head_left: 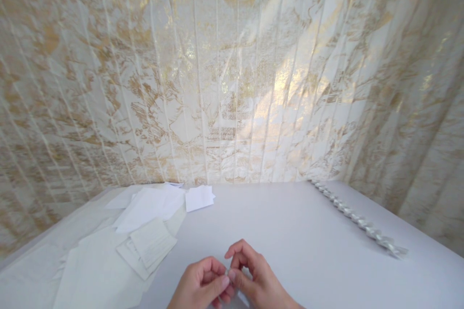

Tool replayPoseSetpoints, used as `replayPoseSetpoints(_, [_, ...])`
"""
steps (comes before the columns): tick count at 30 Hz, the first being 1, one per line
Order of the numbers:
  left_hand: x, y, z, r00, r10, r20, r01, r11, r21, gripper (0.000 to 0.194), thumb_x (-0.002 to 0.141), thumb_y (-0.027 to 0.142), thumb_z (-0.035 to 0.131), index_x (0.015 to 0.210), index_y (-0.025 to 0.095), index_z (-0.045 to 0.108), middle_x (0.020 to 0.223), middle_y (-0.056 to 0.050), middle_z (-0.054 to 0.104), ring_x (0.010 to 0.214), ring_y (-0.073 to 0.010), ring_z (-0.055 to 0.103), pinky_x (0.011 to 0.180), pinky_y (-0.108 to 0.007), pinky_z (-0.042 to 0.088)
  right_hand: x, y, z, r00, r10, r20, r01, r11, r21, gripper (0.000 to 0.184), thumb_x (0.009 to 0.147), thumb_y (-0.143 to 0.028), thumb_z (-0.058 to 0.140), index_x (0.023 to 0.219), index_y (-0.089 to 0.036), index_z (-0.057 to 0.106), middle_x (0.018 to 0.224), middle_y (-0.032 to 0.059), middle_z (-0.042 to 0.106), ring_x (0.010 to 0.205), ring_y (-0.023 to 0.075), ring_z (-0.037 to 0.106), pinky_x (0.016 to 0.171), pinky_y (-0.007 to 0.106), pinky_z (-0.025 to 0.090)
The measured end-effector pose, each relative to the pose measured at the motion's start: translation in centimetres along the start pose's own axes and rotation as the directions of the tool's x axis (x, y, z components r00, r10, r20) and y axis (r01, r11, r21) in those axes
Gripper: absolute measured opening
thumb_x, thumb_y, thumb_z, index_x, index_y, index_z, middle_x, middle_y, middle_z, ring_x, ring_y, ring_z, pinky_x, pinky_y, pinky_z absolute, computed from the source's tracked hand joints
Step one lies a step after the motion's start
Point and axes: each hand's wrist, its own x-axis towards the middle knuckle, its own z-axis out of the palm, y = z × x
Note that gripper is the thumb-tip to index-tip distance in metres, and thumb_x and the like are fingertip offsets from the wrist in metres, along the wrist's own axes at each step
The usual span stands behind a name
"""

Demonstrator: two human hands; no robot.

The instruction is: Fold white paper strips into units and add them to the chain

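Observation:
My left hand and my right hand meet at the bottom middle of the view, above the white table. Both are closed in a pinch, thumbs against fingers, on one small pale piece between the fingertips. Most of it is hidden, but it looks like folded paper. Below my right hand a white bit shows; whether it belongs to the same piece I cannot tell. The right index finger is bent and raised off the piece.
To the left lie overlapping white sheets, with smaller written-on slips on top. Small white papers lie near the back edge. A long silvery-white zigzag chain stretches along the right side. Behind the table hangs a patterned curtain.

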Motion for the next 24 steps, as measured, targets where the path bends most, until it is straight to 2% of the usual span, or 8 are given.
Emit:
replayPoseSetpoints(4, [0.0,-0.1,-0.2,1.0,-0.023,-0.017,0.023,1.0,0.015,0.054,0.064,0.067,0.077,0.071,0.016,0.06,0.062,-0.005,0.072,0.054,-0.0137,0.061,0.052,-0.024,0.043,-0.2,0.2,0.1,1.0,-0.021,-0.002,0.021,0.998,-0.052,0.041,0.092,-0.058,0.055,0.099,-0.018,0.055,0.068,-0.0037,0.052,0.062,0.0135,0.046,0.064,0.027,0.036])
replayPoseSetpoints(7, [-0.4,0.4,-0.1,0.999,0.027,-0.025,-0.026,0.999,0.045,0.053,0.067,0.068,0.074,0.07,0.017,0.06,0.059,-0.002,0.069,0.053,-0.0127,0.06,0.054,-0.024,0.044,-0.2,0.0,0.2,1.0,-0.012,0.001,0.012,0.999,-0.045,0.042,0.093,-0.059,0.053,0.096,-0.017,0.055,0.067,-0.003,0.053,0.063,0.0138,0.048,0.064,0.027,0.037])
replayPoseSetpoints(10, [-1.0,0.9,0.3,0.993,0.099,-0.058,-0.094,0.993,0.077,0.051,0.07,0.066,0.073,0.068,0.017,0.061,0.058,-0.001,0.068,0.053,-0.0123,0.058,0.056,-0.024,0.044,-0.2,-0.5,0.2,1.0,-0.012,0.008,0.012,0.999,-0.048,0.037,0.094,-0.055,0.054,0.09,-0.018,0.057,0.068,-0.0013,0.057,0.065,0.0149,0.053,0.066,0.028,0.04])
replayPoseSetpoints(13, [-1.1,0.9,0.7,0.992,0.106,-0.074,-0.102,0.993,0.064,0.051,0.069,0.067,0.073,0.067,0.017,0.061,0.056,0.0,0.067,0.052,-0.0122,0.057,0.055,-0.024,0.042,-0.2,-0.9,0.2,1.0,-0.025,0.012,0.026,0.997,-0.079,0.03,0.094,-0.048,0.054,0.086,-0.019,0.055,0.067,-0.0016,0.058,0.065,0.0149,0.054,0.067,0.028,0.041])
replayPoseSetpoints(19, [-0.3,-0.1,0.2,0.985,0.124,-0.122,-0.119,0.992,0.043,0.052,0.065,0.068,0.076,0.07,0.017,0.061,0.059,0.0,0.067,0.056,-0.0129,0.057,0.058,-0.024,0.043,-0.1,-0.2,0.0,0.998,-0.007,-0.056,0.001,0.994,-0.107,0.022,0.091,-0.042,0.057,0.096,-0.021,0.051,0.068,-0.0041,0.055,0.064,0.0144,0.051,0.066,0.026,0.04])
replayPoseSetpoints(24, [-0.2,-0.5,-0.6,0.973,0.179,-0.148,-0.154,0.974,0.166,0.041,0.069,0.056,0.078,0.076,0.018,0.064,0.065,0.003,0.065,0.065,-0.0144,0.057,0.064,-0.025,0.043,0.1,0.0,-0.3,0.994,0.001,-0.108,-0.025,0.976,-0.218,0.012,0.088,-0.03,0.058,0.084,-0.019,0.059,0.078,0.0004,0.059,0.074,0.0166,0.053,0.072,0.028,0.042])
